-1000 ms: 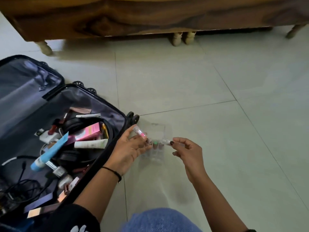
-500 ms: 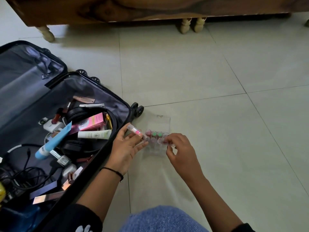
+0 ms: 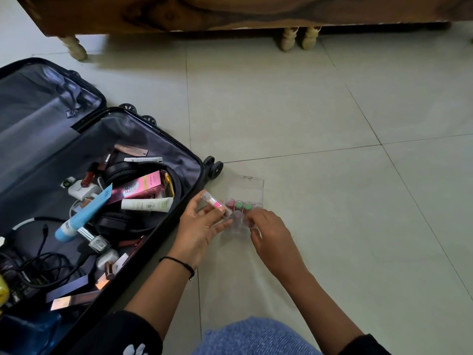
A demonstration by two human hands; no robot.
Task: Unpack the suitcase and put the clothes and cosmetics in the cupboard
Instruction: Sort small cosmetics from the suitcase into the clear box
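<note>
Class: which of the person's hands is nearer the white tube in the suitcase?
Left. The left hand, holding a pink vial, is just outside the suitcase wall beside the white tube. The right hand is farther off, at the clear organiser's far side.

light: dim, soft, flat, with a greenish cast on the floor tiles (image 3: pixel 294 106) | shadows: deep under the wooden furniture (image 3: pixel 230 11), murky inside the suitcase (image 3: pixel 158 142) | blur: left furniture leg (image 3: pixel 75 47) smeared, centre fairly sharp | edges: tile joints bow — wide-angle distortion
</note>
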